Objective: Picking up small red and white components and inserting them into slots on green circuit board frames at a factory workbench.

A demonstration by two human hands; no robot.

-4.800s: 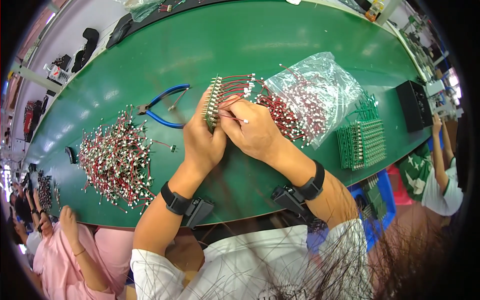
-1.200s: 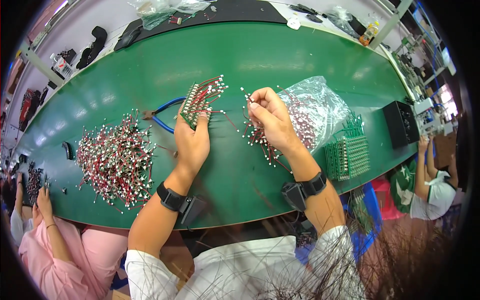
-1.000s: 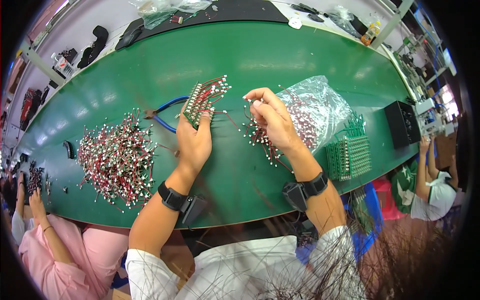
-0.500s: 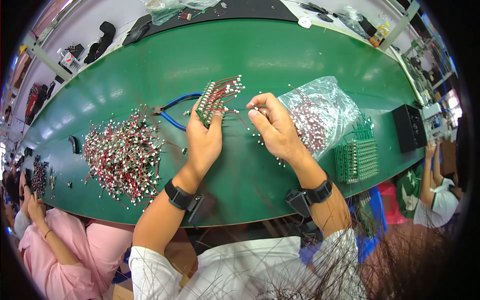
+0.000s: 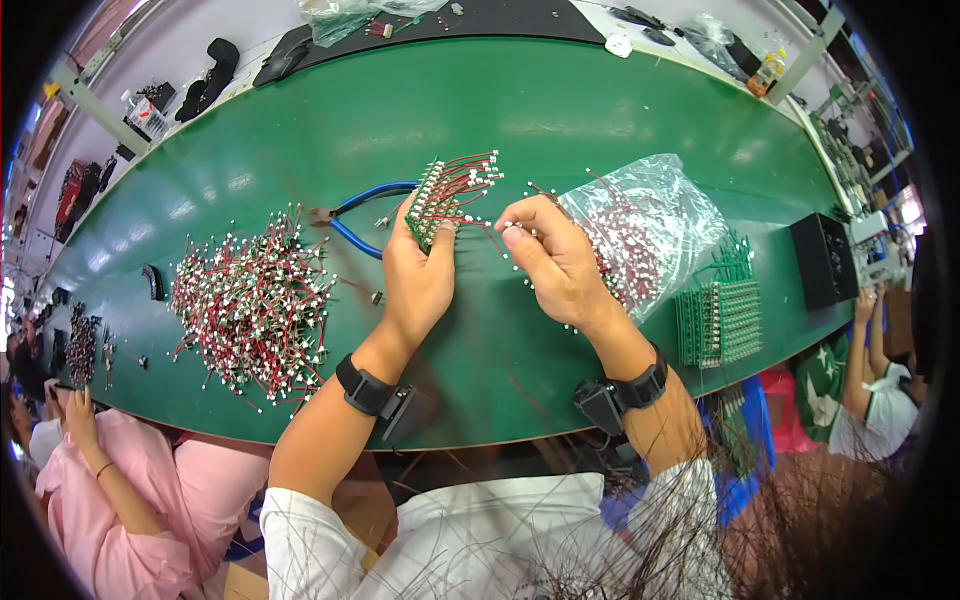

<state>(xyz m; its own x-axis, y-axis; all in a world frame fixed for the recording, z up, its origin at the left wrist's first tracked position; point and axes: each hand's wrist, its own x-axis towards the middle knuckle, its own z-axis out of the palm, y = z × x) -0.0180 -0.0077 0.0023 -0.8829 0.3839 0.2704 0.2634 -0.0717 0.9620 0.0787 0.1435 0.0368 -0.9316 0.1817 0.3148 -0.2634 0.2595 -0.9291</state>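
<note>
My left hand (image 5: 420, 275) grips a green circuit board panel (image 5: 428, 205) by its edge, thumb on the near side. Rows of red wires tipped with white connectors stick out of the panel toward the right. My right hand (image 5: 558, 262) is closed just to its right, thumb and forefinger pinched together; small white connector pieces show at the fingers, partly hidden. One red wire hangs between the panel and these fingertips. Behind my right hand lies a clear plastic bag (image 5: 685, 205) full of red wires with white connectors, some spilling out beside the hand.
Blue-handled cutters (image 5: 350, 235) lie behind my left hand. A large heap of wired connectors (image 5: 255, 310) covers the table at left. Stacked green board panels (image 5: 722, 325) and a black box (image 5: 822, 260) stand at right. Another person (image 5: 120, 490) sits at far left.
The view has shifted slightly. My left hand keeps its hold on the panel, and the right fingertips have closed to a tighter pinch near the panel's wires.
</note>
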